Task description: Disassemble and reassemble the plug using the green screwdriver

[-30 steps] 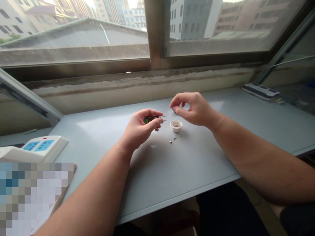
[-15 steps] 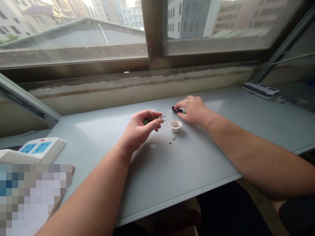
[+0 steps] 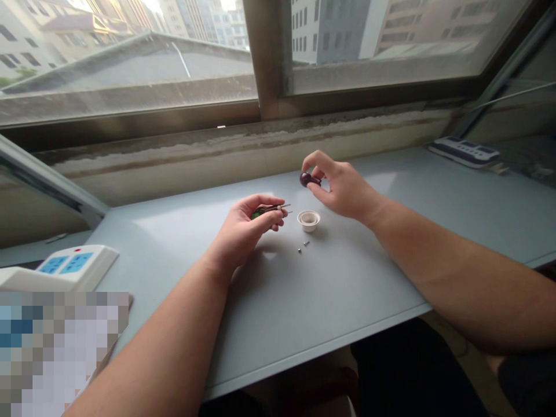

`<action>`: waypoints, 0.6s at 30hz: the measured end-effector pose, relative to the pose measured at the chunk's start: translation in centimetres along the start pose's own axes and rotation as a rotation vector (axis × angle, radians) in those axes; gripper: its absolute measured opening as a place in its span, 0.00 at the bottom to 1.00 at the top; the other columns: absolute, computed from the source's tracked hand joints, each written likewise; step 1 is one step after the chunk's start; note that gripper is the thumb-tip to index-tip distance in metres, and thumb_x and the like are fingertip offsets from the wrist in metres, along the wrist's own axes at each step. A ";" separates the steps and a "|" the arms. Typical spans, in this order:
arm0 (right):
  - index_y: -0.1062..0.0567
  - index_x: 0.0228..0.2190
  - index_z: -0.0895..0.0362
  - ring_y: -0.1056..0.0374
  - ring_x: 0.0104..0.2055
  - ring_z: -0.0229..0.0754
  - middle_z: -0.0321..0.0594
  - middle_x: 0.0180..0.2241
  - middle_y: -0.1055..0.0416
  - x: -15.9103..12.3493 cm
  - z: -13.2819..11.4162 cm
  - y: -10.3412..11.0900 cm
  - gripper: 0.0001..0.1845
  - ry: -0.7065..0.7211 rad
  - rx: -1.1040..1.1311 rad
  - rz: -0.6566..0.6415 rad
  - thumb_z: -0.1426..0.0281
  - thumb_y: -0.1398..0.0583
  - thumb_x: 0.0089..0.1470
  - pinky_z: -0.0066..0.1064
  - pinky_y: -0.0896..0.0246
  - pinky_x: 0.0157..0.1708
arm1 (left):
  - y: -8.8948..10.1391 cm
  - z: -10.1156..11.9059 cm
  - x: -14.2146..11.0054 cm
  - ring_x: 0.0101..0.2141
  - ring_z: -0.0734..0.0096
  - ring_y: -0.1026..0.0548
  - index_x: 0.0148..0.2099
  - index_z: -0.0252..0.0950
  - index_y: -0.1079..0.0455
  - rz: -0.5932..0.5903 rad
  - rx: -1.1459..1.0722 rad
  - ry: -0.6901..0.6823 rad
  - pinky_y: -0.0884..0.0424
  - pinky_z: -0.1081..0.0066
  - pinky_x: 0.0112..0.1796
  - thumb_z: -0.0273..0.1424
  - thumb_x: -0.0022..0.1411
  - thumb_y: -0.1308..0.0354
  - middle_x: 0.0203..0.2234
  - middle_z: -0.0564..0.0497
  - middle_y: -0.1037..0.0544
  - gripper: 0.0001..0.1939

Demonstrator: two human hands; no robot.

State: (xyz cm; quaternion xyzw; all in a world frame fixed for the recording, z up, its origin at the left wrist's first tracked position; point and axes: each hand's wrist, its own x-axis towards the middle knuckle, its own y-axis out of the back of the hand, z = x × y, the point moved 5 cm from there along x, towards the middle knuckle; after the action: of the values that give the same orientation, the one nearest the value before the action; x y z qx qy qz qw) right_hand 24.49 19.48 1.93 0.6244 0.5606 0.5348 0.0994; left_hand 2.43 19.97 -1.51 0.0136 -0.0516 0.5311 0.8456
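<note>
My left hand (image 3: 243,229) is closed on a small dark and green part (image 3: 266,211) with two thin metal pins pointing right; my fingers cover much of it. Pinched between the thumb and fingers of my right hand (image 3: 341,184) is a small, shiny, dark rounded piece (image 3: 306,179), held above the desk. Between my hands a white ring-shaped cup (image 3: 308,227) stands on the desk. Just in front of it lie a small screw (image 3: 306,243) and another tiny metal piece (image 3: 299,251).
The grey desk (image 3: 313,313) runs along a window (image 3: 130,87). At the left are a white power strip (image 3: 89,266) with blue socket faces and a blurred-out flat item (image 3: 65,353). A white and dark power strip (image 3: 464,152) lies at the far right.
My right hand has lifted the dark rounded piece up off the desk and turned it. The left hand stays almost where it was, still holding the part with pins.
</note>
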 end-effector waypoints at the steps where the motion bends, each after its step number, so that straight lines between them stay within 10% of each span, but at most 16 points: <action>1: 0.22 0.48 0.54 0.27 0.38 0.44 0.40 0.39 0.18 0.0 -0.1 -0.3 0.15 0.033 -0.019 -0.041 0.74 0.40 0.59 0.35 0.37 0.41 | 0.0 0.0 0.0 0.31 0.74 0.25 0.46 0.34 0.18 0.003 0.000 0.004 0.29 0.74 0.35 0.32 0.57 0.24 0.36 0.46 0.16 0.16; 8: 0.15 0.38 0.52 0.27 0.47 0.51 0.41 0.41 0.17 -0.2 0.8 -2.2 0.09 -0.005 -0.202 -0.251 0.71 0.38 0.60 0.41 0.40 0.49 | -0.2 0.3 0.0 0.30 0.73 0.25 0.45 0.33 0.19 0.034 -0.026 0.032 0.28 0.72 0.34 0.31 0.53 0.23 0.36 0.45 0.16 0.18; 18: 0.16 0.39 0.53 0.24 0.41 0.44 0.38 0.37 0.19 -0.8 -4.6 0.6 0.06 0.330 0.124 -0.071 0.65 0.33 0.62 0.39 0.43 0.52 | -0.1 0.0 0.0 0.32 0.72 0.24 0.46 0.33 0.18 -0.017 -0.058 0.002 0.28 0.73 0.36 0.32 0.55 0.22 0.36 0.47 0.17 0.17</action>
State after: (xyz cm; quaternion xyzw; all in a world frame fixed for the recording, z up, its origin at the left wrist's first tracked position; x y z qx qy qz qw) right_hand 21.42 16.43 3.81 0.5130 0.6228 0.5906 -0.0140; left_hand 2.51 19.99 -1.51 -0.0110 -0.0662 0.5222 0.8502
